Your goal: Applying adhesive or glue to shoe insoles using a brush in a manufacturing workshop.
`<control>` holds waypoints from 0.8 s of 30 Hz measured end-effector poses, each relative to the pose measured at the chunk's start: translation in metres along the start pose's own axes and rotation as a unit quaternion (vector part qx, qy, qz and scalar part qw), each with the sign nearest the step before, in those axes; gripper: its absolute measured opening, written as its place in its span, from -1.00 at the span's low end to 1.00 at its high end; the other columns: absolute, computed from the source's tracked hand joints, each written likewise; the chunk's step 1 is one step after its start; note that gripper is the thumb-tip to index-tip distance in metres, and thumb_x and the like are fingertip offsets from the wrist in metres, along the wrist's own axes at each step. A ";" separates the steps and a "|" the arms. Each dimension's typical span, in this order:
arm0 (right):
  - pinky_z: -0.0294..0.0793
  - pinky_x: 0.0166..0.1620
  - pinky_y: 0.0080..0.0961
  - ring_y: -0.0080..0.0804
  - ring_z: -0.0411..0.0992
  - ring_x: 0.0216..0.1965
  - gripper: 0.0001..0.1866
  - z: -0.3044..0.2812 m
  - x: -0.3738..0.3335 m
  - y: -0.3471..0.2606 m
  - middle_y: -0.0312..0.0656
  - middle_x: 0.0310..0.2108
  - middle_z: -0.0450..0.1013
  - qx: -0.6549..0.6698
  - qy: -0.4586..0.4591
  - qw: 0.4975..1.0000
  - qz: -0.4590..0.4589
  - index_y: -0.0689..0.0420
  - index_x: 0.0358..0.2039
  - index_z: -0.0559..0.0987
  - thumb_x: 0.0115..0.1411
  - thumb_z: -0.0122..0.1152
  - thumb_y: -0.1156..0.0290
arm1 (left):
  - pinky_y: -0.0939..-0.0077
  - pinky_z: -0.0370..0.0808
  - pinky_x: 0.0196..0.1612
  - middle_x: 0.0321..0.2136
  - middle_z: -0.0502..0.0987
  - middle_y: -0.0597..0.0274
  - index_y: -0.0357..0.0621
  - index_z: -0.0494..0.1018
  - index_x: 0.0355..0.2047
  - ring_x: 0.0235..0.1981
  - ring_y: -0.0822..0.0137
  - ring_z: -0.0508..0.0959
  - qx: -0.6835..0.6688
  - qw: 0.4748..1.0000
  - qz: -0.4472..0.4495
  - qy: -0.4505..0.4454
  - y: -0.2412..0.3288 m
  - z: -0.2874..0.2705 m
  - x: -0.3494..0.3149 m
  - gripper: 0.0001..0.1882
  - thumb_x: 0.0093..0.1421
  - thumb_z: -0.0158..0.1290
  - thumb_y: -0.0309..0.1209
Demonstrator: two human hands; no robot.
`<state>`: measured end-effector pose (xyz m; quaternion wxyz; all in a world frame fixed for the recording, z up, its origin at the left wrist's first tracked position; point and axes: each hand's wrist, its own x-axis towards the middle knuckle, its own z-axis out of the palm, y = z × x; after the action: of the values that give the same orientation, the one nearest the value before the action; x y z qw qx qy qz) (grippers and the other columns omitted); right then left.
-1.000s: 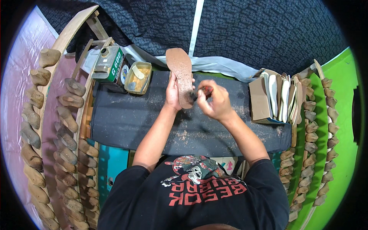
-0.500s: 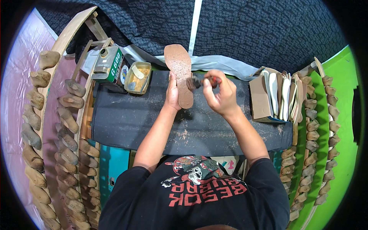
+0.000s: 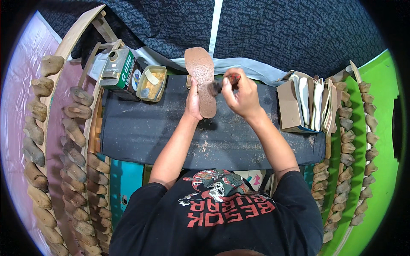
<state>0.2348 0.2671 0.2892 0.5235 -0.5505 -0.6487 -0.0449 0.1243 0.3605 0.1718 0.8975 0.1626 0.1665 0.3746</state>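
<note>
A brown shoe insole (image 3: pixel 200 62) stands lengthwise over the bench, its upper face glossy and bumpy as if wet. My left hand (image 3: pixel 194 102) is closed around its left edge near the lower end, thumb on top. With my right hand (image 3: pixel 244 94) I grip a dark-bristled brush (image 3: pixel 217 86) by its reddish handle. Its bristles meet the insole's right edge, about halfway down. Part of the handle is hidden by my fingers.
A metal can (image 3: pixel 121 70) and a plastic tub (image 3: pixel 152 84) of yellowish paste stand at the bench's back left. A cardboard box (image 3: pixel 290 106) of insoles is at the right. Wooden shoe lasts (image 3: pixel 77 132) line racks on both sides. Scraps dot the black bench cover (image 3: pixel 171 145).
The brush has shifted slightly on the insole, and my right hand has moved a little up and left. The insole is still in my left hand.
</note>
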 end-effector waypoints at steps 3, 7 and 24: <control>0.39 -0.49 -0.54 -0.50 0.40 -0.60 -0.87 -0.001 0.001 0.002 -0.22 -0.53 0.45 -0.022 0.008 1.000 -0.020 0.22 -0.22 0.49 0.22 0.21 0.59 | 0.37 0.60 -0.15 -0.22 0.61 0.21 -0.01 0.42 0.15 -0.26 0.29 0.62 -0.011 1.000 0.016 0.014 -0.003 0.003 0.001 -0.32 0.43 -0.26 0.27; 0.44 -0.45 -0.43 -0.34 0.45 -0.59 -0.83 -0.002 -0.021 -0.016 -0.20 -0.56 0.42 -0.012 -0.053 0.996 -0.067 0.21 -0.25 0.51 0.13 0.25 0.60 | 0.37 0.60 -0.15 -0.20 0.60 0.17 -0.03 0.37 0.19 -0.27 0.31 0.61 0.074 0.996 0.001 -0.041 0.011 -0.019 0.002 -0.28 0.44 -0.34 0.30; 0.49 -0.40 -0.51 -0.53 0.50 -0.51 -0.87 0.033 -0.040 0.017 -0.20 -0.53 0.49 0.040 0.002 0.997 0.064 0.21 -0.18 0.50 0.28 0.22 0.50 | 0.41 0.61 -0.26 -0.31 0.62 0.19 -0.04 0.46 0.07 -0.36 0.32 0.61 0.062 0.997 0.045 0.023 0.029 -0.076 -0.009 -0.30 0.43 -0.31 0.29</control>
<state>0.2207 0.2675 0.2369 0.5482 -0.5694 -0.6125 0.0132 0.0689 0.3860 0.1180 0.8637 0.2165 0.2023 0.4077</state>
